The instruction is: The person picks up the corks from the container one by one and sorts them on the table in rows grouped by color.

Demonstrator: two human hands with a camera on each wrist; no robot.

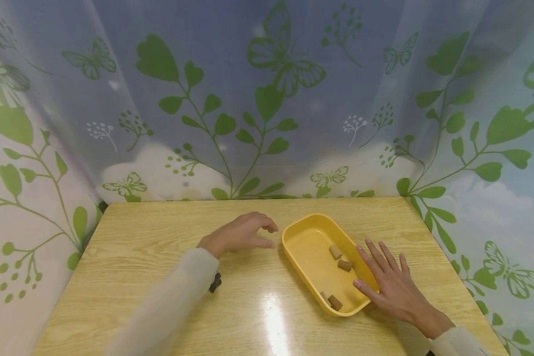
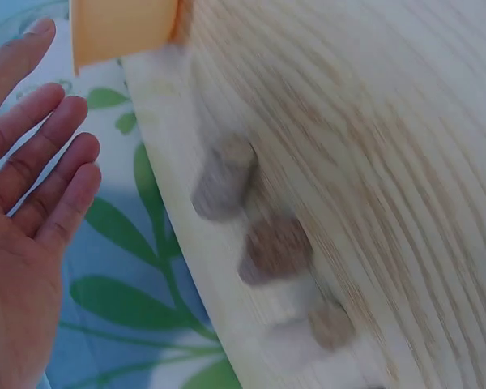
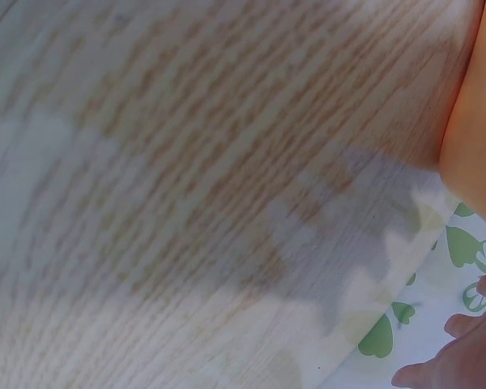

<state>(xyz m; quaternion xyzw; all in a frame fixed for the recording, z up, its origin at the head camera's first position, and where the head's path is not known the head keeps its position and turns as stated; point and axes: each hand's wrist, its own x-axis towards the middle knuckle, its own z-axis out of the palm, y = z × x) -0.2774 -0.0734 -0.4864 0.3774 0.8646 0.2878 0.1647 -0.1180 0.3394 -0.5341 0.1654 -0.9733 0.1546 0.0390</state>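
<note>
A yellow rectangular basin (image 1: 309, 282) with rounded corners lies on the table, several short brown cylinders like corks (image 1: 344, 266) inside it. My left hand (image 1: 240, 232) is just left of the basin's rim, thumb and fingers apart with nothing between them. Its palm and relaxed fingers (image 2: 61, 174) also show in the left wrist view, near more cork-like cylinders (image 2: 277, 247) on the tabletop; the left sleeve hides these in the head view. Over the basin's right rim my right hand (image 1: 393, 287) is spread with straight fingers, overlapping the edge.
The wood-grain table (image 1: 160, 225) ends at a curtain (image 1: 182, 163) printed with green leaves and butterflies, which also runs along both sides. A bright light reflection (image 1: 273, 321) lies on the tabletop in front of the basin.
</note>
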